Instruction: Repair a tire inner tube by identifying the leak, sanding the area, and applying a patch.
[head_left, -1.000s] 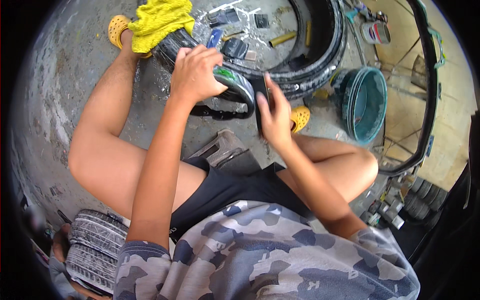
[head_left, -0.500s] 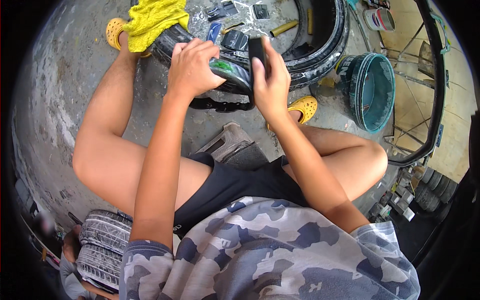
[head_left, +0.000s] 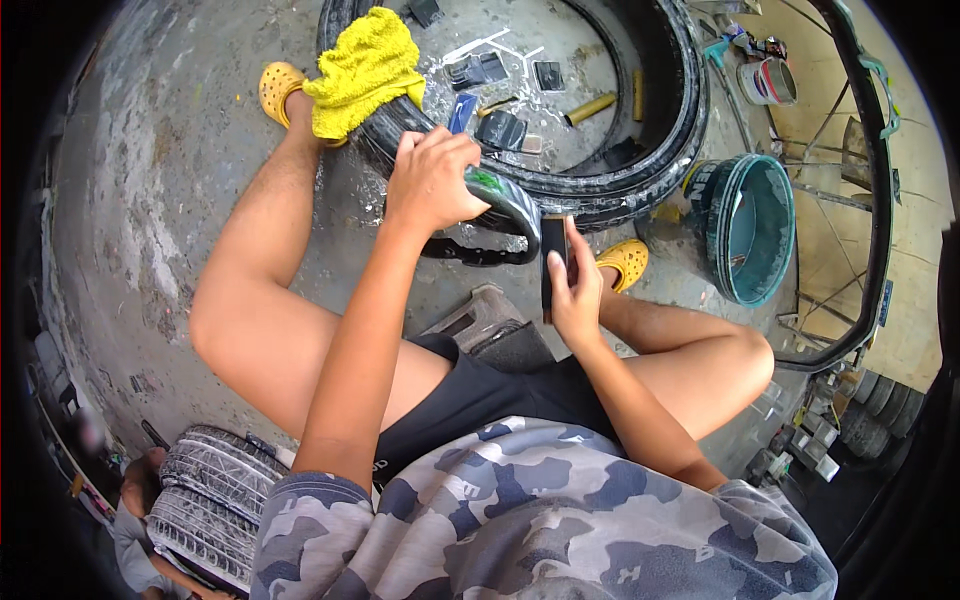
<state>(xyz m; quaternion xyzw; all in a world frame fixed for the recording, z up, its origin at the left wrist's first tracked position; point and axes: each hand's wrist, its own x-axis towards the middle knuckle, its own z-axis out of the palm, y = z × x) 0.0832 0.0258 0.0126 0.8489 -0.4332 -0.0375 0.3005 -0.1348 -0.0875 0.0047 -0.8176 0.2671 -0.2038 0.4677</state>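
My left hand (head_left: pixel 432 182) is closed over the top of a glossy black curved shell part (head_left: pixel 514 205), ring-like, with a green smear near the fingers. A thinner black rim (head_left: pixel 470 254) shows below it. My right hand (head_left: pixel 577 297) grips a flat dark sanding block (head_left: pixel 553 262), held upright with its face against or close to the shell's right edge; I cannot tell whether they touch. Just beyond the hands lies a large black tyre (head_left: pixel 610 205) on its side. Draped over its left rim is a yellow cloth (head_left: pixel 365 75).
Inside the tyre's ring lie black plastic pieces (head_left: pixel 502 130), a blue strip (head_left: pixel 461 113) and a brass-coloured tube (head_left: pixel 591 109). A teal bucket (head_left: pixel 752 232) stands right, a white pail (head_left: pixel 770 82) behind it. Stacked tyres (head_left: pixel 215 490) and another person (head_left: pixel 140 530) are at lower left.
My right hand has drawn the sanding block toward me along the shell's right side. My left hand keeps its grip on the shell. The whole view has shifted.
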